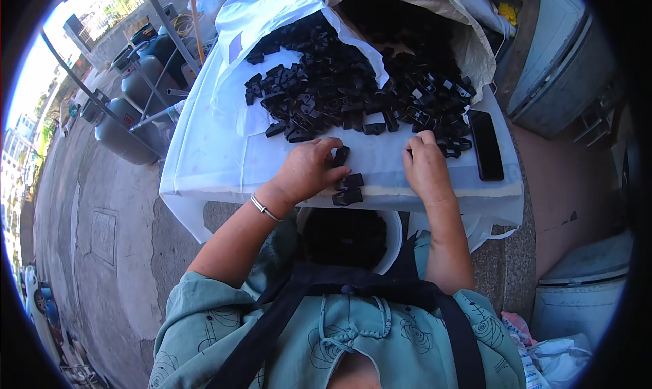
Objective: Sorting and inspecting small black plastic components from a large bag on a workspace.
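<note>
A heap of small black plastic parts (319,104) covers the far side of the white-covered table (231,161). My left hand (305,168) is closed at the table's near side, thumb and fingers around a small black plastic part (341,156). Just below its thumb, two more black parts (349,189) lie in a short row near the table edge. My right hand (428,165) has its fingers curled together in front of the heap's right end. What it holds, if anything, is hidden by the fingers.
Under the table edge, a white bucket (396,246) contains dark pieces. A black phone (485,146) lies at the table's right. Behind the heap opens a pale woven sack (475,46). Grey gas cylinders (125,131) stand to the left, and a metal cabinet (564,70) to the right.
</note>
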`<control>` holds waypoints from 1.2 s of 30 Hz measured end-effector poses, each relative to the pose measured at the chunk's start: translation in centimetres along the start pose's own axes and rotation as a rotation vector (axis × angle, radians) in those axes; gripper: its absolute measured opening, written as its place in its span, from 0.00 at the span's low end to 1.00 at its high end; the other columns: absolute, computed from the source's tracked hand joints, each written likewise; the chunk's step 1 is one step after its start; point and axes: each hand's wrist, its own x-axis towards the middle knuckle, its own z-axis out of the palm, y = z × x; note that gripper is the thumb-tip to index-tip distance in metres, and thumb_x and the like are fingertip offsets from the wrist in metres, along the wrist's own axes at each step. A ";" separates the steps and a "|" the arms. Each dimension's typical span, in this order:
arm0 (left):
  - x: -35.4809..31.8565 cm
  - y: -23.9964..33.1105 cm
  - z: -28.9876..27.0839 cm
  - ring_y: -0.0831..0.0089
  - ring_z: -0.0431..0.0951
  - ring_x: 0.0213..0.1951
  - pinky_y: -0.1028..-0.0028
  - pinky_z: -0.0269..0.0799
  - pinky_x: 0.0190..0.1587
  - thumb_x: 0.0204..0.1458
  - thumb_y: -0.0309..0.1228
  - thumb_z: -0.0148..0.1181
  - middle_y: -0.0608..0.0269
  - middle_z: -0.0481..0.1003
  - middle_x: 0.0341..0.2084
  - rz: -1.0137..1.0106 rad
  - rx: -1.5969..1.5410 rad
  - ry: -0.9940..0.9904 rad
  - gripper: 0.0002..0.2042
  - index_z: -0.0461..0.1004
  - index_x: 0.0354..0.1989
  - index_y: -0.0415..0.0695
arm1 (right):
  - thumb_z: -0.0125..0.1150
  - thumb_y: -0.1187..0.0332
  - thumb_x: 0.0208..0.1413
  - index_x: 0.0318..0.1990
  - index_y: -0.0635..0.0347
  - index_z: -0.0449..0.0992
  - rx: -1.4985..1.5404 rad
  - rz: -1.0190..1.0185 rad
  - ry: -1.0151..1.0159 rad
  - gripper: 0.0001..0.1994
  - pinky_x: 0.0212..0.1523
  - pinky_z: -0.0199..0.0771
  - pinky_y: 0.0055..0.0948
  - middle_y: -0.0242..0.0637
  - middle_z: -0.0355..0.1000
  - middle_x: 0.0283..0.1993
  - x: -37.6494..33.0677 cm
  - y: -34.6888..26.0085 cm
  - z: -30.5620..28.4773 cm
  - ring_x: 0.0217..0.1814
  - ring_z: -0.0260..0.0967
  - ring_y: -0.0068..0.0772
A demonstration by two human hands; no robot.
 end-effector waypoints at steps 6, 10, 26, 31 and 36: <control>1.5 -1.3 -1.4 0.54 0.77 0.43 0.65 0.75 0.43 0.48 0.17 0.55 0.52 0.73 0.46 0.404 0.134 0.036 0.17 0.74 0.47 0.45 | 0.59 0.74 0.55 0.36 0.64 0.72 0.895 0.062 -0.112 0.04 0.29 0.66 0.17 0.30 0.66 0.36 0.1 -2.2 0.1 0.28 0.62 0.16; 2.6 -2.1 -1.3 0.59 0.77 0.40 0.67 0.75 0.42 0.44 0.21 0.64 0.56 0.75 0.42 0.435 0.092 -0.036 0.16 0.75 0.44 0.44 | 0.55 0.71 0.58 0.40 0.65 0.74 0.445 -0.047 0.045 0.07 0.32 0.71 0.24 0.37 0.70 0.35 0.2 -2.1 0.4 0.30 0.69 0.27; 0.4 -2.6 1.3 0.71 0.76 0.33 0.73 0.75 0.38 0.42 0.25 0.69 0.62 0.77 0.35 0.155 -0.212 0.057 0.22 0.73 0.49 0.46 | 0.64 0.71 0.50 0.40 0.60 0.77 0.211 -0.113 0.100 0.10 0.43 0.74 0.36 0.42 0.71 0.42 -0.1 -2.2 1.3 0.41 0.73 0.45; 0.7 -2.5 1.5 0.70 0.77 0.33 0.72 0.75 0.38 0.42 0.25 0.68 0.61 0.77 0.35 0.256 -0.125 0.123 0.26 0.71 0.53 0.46 | 0.65 0.74 0.49 0.36 0.62 0.76 0.319 0.014 -0.023 0.07 0.39 0.75 0.31 0.41 0.72 0.41 0.9 -2.5 1.6 0.39 0.73 0.39; 0.8 -2.5 1.6 0.68 0.79 0.35 0.72 0.76 0.39 0.41 0.25 0.69 0.60 0.78 0.36 0.150 -0.234 0.102 0.32 0.65 0.59 0.45 | 0.63 0.75 0.50 0.41 0.60 0.78 0.610 -0.259 0.052 0.09 0.40 0.74 0.35 0.41 0.73 0.40 0.4 -4.8 2.1 0.41 0.72 0.43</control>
